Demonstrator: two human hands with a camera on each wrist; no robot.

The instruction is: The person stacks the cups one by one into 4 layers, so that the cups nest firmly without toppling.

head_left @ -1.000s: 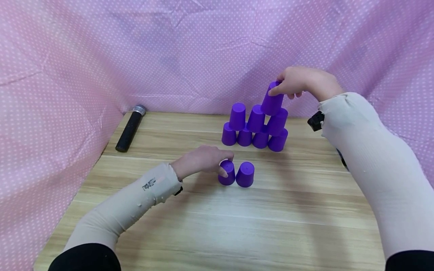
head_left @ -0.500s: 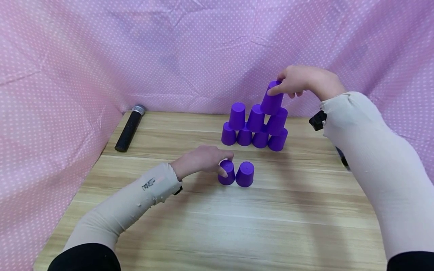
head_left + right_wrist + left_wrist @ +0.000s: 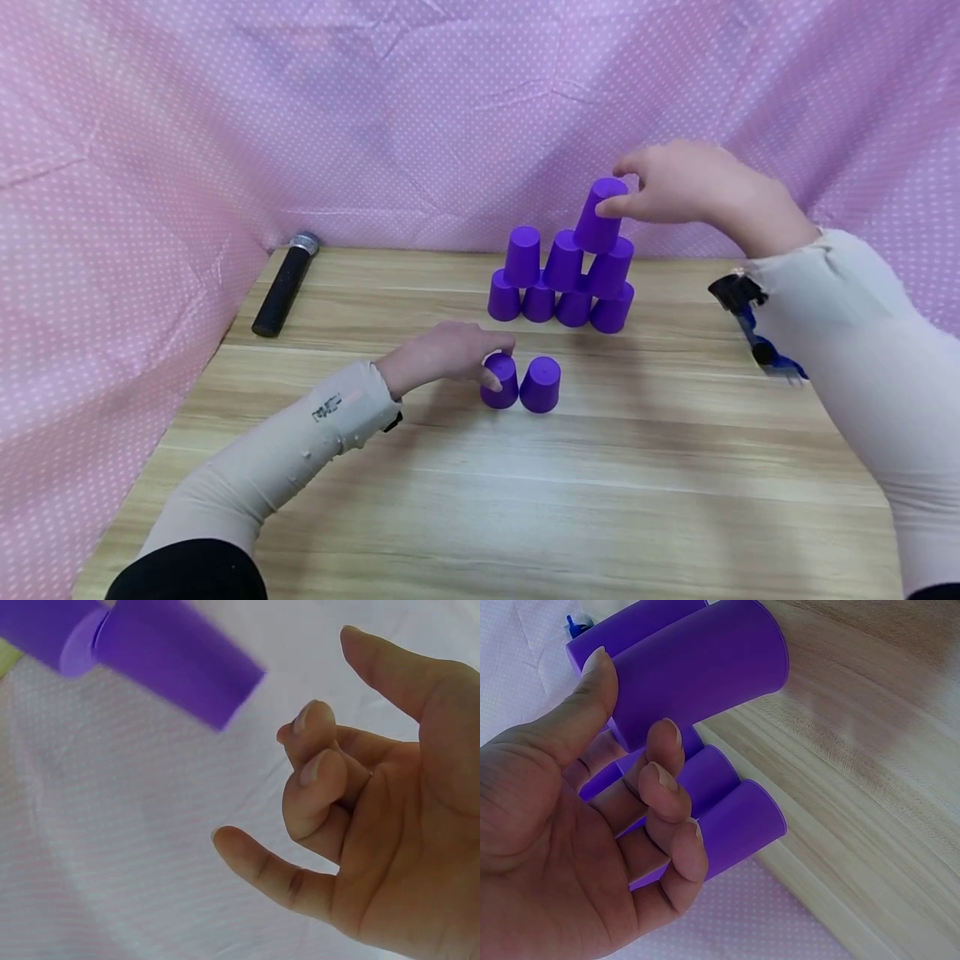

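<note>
In the head view my left hand (image 3: pixel 447 357) pinches the top of an upside-down purple cup (image 3: pixel 505 392) with thumb and fingers. The left wrist view shows the thumb on that cup's side (image 3: pixel 705 671), other fingers loosely bent. Beside it stands a second purple cup (image 3: pixel 540 385). My right hand (image 3: pixel 693 187) has thumb and index spread around the top purple cup (image 3: pixel 597 223) of a stack. The right wrist view has that cup (image 3: pixel 180 664) apart from the fingers. Below it are a row of three cups (image 3: pixel 522 257) and a bottom row of several cups (image 3: pixel 504 295), all upside down.
A black microphone (image 3: pixel 282 292) lies at the table's back left. Pink dotted cloth (image 3: pixel 420 125) hangs behind the wooden table (image 3: pixel 480 517). A blue and black object (image 3: pixel 765 354) shows partly beside my right forearm.
My right hand has loosened from the top cup and drawn slightly right, its fingers spreading. That cup stays on the stack. My left hand keeps its place on the front left cup.
</note>
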